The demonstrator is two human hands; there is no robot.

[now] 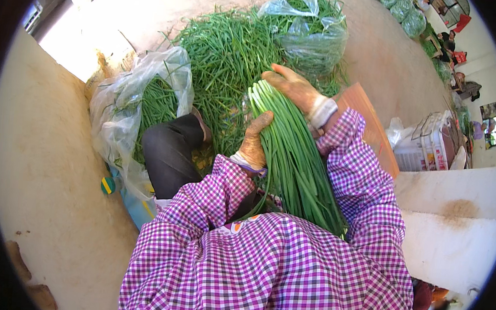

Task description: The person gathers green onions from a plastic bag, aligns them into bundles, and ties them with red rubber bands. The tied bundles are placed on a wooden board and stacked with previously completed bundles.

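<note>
A thick bundle of green garlic chives [296, 158] lies slantwise against my checked smock, its pale cut ends at the upper left and its green tips near my lap. My left hand [254, 142], in a soiled, pale-cuffed glove, grips the bundle's left side, thumb up. Across the upper right side of the pale ends rests my right hand [292, 87], also gloved, fingers extended and together. Beyond both hands a large heap of loose chives [229, 47] covers the floor. The palms and the undersides of the fingers are hidden.
Chives fill a clear plastic bag [168, 69] at my left and another plastic bag [314, 44] at the back. An orange-brown board [366, 128] stands by my right arm, with a white container [423, 140] beyond. Other people [448, 43] sit at the far right. A wall [60, 152] borders my left.
</note>
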